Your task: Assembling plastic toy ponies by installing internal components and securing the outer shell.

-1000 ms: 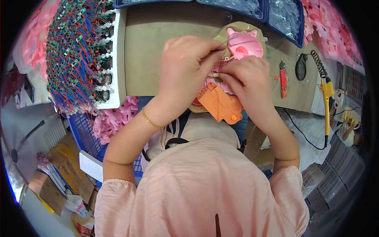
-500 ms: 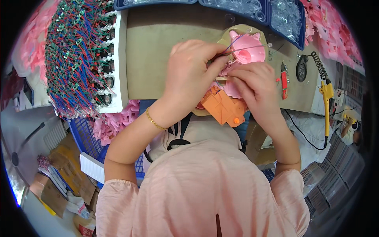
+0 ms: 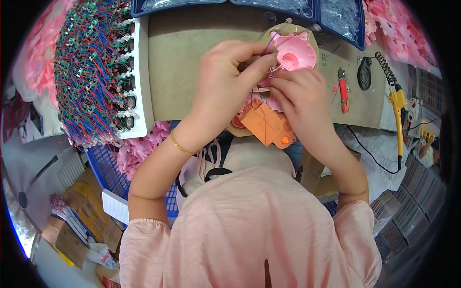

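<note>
My left hand is closed in a pinch, with thin wires, one of them bluish purple, coming from its fingertips. Close beside it, my right hand is also closed, its thumb and forefinger together; what they grip is hidden. Just beyond the fingertips lies a hollow pink pig-shaped shell, open side up, on a tan holder. On the near side, an orange plastic box with a round knob and thin wires over it hangs at the table's edge. Other pink parts are partly covered by my hands.
At left, a white foam tray holds many wired circuit boards and round speakers. Blue bins of clear parts line the back. To the right are red-handled cutters, a black oval part and a yellow soldering iron by its coiled holder.
The thin grey strand at my left fingertips now slants more steeply upward. Both hands stay close together over the pink parts; the whole view has shifted slightly.
</note>
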Demonstrator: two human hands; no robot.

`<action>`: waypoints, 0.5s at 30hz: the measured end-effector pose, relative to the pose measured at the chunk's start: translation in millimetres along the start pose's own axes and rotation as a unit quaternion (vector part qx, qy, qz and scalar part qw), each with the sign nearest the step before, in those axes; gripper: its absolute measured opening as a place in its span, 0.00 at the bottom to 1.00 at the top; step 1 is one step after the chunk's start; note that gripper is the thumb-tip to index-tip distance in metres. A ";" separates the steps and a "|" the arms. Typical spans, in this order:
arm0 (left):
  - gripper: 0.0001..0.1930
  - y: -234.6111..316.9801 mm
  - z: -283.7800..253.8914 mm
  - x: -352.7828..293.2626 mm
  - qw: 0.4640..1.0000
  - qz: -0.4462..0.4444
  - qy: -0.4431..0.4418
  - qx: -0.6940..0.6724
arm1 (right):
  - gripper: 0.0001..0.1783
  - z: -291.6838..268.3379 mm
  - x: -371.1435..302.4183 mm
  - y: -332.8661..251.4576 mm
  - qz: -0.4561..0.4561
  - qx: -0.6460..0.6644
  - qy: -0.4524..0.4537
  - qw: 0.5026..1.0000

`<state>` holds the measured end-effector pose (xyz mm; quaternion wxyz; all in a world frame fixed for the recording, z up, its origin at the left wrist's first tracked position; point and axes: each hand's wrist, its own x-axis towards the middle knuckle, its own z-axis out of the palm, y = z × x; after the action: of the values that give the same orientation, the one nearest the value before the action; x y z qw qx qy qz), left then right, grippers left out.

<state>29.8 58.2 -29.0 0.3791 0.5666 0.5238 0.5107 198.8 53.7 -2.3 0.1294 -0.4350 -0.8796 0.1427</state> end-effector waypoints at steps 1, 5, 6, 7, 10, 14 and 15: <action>0.08 0.2 -4.2 0.7 0.999 0.020 0.009 0.023 | 0.14 -2.1 -6.1 -0.5 0.013 0.032 0.016 0.999; 0.08 2.7 -14.4 4.6 0.984 0.112 0.006 0.139 | 0.26 -28.7 -38.6 -43.0 0.076 -0.054 -0.022 0.995; 0.08 10.0 -14.3 5.4 0.981 0.090 -0.013 0.171 | 0.30 -21.6 -39.7 -48.5 0.090 -0.052 -0.041 0.994; 0.08 16.7 -13.9 7.9 0.977 0.068 -0.032 0.202 | 0.33 -18.0 -40.6 -51.8 0.104 -0.051 -0.060 0.991; 0.10 32.6 -17.1 12.8 0.979 -0.113 -0.100 0.135 | 0.29 -39.2 -27.2 -43.9 0.098 0.074 -0.103 0.987; 0.12 10.8 -28.0 12.8 0.963 -0.205 -0.112 -0.136 | 0.30 -41.2 -11.6 -17.9 0.079 0.095 -0.059 0.991; 0.12 9.0 -27.4 8.8 0.958 -0.201 -0.110 -0.174 | 0.30 -35.1 -8.6 -8.5 0.033 0.123 -0.034 0.991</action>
<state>4.3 62.5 -13.5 0.6222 0.4274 0.4847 0.4419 210.0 46.7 32.4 0.1473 -0.4396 -0.8444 0.2684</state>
